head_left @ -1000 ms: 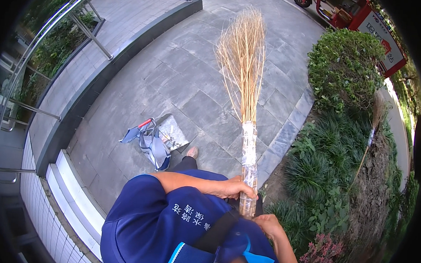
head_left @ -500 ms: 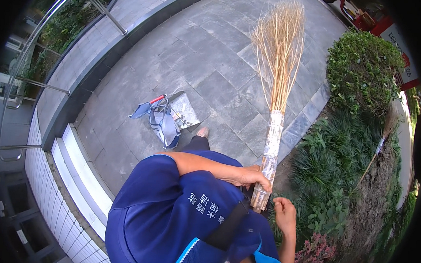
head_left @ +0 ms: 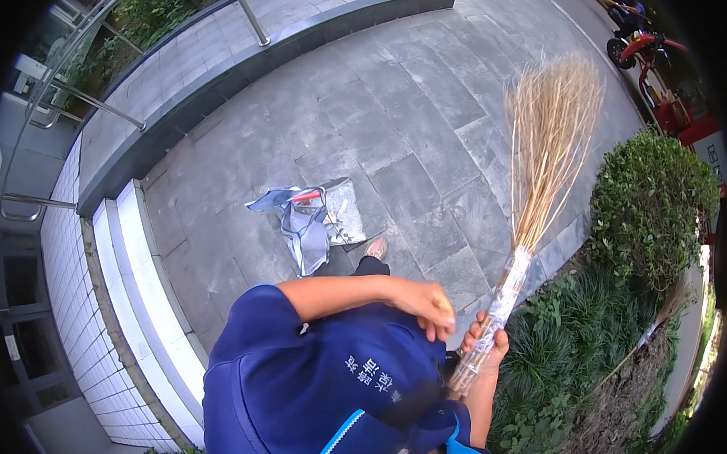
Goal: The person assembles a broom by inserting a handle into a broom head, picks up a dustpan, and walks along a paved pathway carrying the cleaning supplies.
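A twig broom (head_left: 533,214) is held upright at a tilt on my right side. Its bristles point away from me, and white wrapping binds the handle. My right hand (head_left: 490,340) grips the lower handle, with its fingers and thumb wrapped around it. Just left of the handle, my left hand (head_left: 426,306) hangs free, fingers loosely bent and apart, touching nothing. On the paving by my shoe (head_left: 376,248) lies a flat dustpan (head_left: 346,216) with bits of litter on it. A grey-blue bag (head_left: 304,239) and a red grip (head_left: 306,196) are beside it.
Grey paving (head_left: 400,123) spreads ahead. A low curb wall (head_left: 307,42) with metal rails (head_left: 247,11) and white steps (head_left: 146,286) bound the left. On the right stand a round bush (head_left: 652,203), grassy plants (head_left: 590,322) and another broom (head_left: 647,337). A red vehicle (head_left: 651,57) is at far right.
My left hand has let go of the broom handle and drawn back to the left. My right hand has closed around the handle. The broom's bristles now lean further right.
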`<state>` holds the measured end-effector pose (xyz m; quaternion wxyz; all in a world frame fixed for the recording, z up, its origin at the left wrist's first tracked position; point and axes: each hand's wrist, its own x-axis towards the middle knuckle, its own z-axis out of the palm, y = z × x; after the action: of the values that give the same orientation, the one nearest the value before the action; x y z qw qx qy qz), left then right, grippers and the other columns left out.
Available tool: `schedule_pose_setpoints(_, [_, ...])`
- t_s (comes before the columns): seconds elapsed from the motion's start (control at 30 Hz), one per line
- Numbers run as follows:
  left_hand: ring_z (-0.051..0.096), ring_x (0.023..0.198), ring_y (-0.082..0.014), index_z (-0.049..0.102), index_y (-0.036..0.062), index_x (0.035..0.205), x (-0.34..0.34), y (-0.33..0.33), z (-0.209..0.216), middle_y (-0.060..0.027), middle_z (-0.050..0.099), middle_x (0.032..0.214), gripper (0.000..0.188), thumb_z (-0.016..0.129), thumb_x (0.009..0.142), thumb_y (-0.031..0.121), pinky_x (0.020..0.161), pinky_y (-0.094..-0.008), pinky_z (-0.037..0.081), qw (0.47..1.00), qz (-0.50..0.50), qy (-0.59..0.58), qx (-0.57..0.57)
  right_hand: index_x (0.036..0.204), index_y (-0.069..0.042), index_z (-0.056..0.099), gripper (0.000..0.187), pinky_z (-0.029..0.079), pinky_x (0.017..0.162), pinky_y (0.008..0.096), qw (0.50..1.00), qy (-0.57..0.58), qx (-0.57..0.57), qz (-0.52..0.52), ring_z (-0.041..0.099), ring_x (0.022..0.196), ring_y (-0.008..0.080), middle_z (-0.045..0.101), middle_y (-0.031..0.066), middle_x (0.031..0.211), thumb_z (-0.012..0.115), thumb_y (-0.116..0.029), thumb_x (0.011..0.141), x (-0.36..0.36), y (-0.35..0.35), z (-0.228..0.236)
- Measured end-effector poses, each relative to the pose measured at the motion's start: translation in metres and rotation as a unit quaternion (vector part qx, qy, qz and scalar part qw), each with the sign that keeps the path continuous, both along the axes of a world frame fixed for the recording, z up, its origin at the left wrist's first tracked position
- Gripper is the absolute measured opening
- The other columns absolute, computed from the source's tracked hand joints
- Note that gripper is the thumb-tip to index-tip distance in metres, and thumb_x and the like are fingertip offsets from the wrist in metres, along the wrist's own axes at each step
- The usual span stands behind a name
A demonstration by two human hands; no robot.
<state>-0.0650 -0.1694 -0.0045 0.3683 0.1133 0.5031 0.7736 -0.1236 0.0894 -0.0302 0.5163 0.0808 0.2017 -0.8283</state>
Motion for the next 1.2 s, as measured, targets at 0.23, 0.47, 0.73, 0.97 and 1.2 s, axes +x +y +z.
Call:
schedule_pose_setpoints(0.23, [0.045,0.114,-0.0380,0.043,-0.0035,0.123,0.042,-0.207,-0.225,-0.0240,0.049,0.120,0.076,0.073,0.066,0.037,0.097,-0.0430,0.035,0.638,0.379,-0.010,-0.670,0.100,-0.001,0.048,0.032,0.055,0.058,0.0410,0.945,-0.030,0.311,0.099,0.061,0.064,0.0268,0.058,0.0150,0.078,0.062,-0.018,0.077,-0.068,-0.066,0.026])
schedule_pose_setpoints(0.47, [0.046,0.116,-0.0336,0.042,0.0011,0.123,0.040,-0.273,-0.276,-0.0174,0.048,0.126,0.073,0.071,0.067,0.038,0.097,-0.0479,0.031,0.624,0.158,-0.107,-0.758,0.101,0.002,0.050,0.034,0.054,0.056,0.0350,0.920,-0.016,0.359,0.154,0.061,0.066,0.0213,0.060,0.0131,0.081,0.061,-0.024,0.082,-0.115,-0.158,0.043])
schedule_pose_setpoints(0.73, [0.062,0.090,-0.0313,0.066,0.0048,0.092,0.074,-0.338,-0.324,-0.0162,0.065,0.092,0.044,0.071,0.067,0.040,0.077,-0.0411,0.049,0.700,0.136,-0.196,-0.673,0.109,0.004,0.044,0.040,0.053,0.063,0.0351,0.965,-0.186,0.157,0.098,0.057,0.072,0.0213,0.054,0.0137,0.089,0.053,-0.025,0.083,-0.182,-0.205,0.015])
schedule_pose_setpoints(0.97, [0.065,0.072,-0.0254,0.065,-0.0012,0.078,-0.091,-0.360,-0.208,-0.0142,0.066,0.075,0.031,0.077,0.064,0.023,0.068,-0.0367,0.049,0.682,0.198,-0.206,-0.673,0.104,0.002,0.046,0.035,0.051,0.057,0.0311,0.974,-0.197,0.079,0.084,0.057,0.069,0.0181,0.055,0.0120,0.086,0.054,-0.025,0.084,-0.315,-0.224,-0.011])
schedule_pose_setpoints(1.2, [0.062,0.074,-0.0363,0.063,-0.0057,0.076,-0.204,-0.396,-0.196,-0.0228,0.064,0.078,0.052,0.070,0.068,0.045,0.070,-0.0401,0.048,0.570,0.242,-0.109,-0.777,0.111,0.004,0.041,0.040,0.048,0.059,0.0297,0.981,-0.171,-0.008,0.091,0.052,0.070,0.0160,0.051,0.0118,0.090,0.052,-0.024,0.085,-0.476,-0.269,0.001])
